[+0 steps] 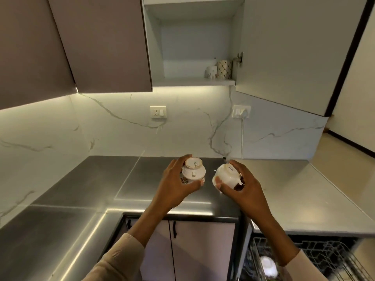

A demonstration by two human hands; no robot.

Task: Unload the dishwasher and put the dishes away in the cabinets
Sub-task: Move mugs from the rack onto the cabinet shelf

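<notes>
My left hand (pixel 174 185) grips a white cup (pixel 193 170) held upside down, its base and handle toward me. My right hand (pixel 243 185) holds a second white cup (pixel 225 176), also tipped over with its base up. Both cups hang above the steel counter (pixel 85 191) in front of me. Above them an upper cabinet (pixel 194 47) stands open, with two patterned mugs (pixel 219 69) at the right end of its lower shelf. The dishwasher rack (pixel 316 260) is pulled out at the bottom right, and a white dish (pixel 268 265) lies blurred in it.
The open cabinet door (pixel 288 51) juts out at the upper right. A closed brown cabinet (pixel 101 43) hangs to the left. Two wall sockets (pixel 158 112) sit on the marble backsplash, one with a white cable. Lower cabinet doors (pixel 194 250) are below the counter.
</notes>
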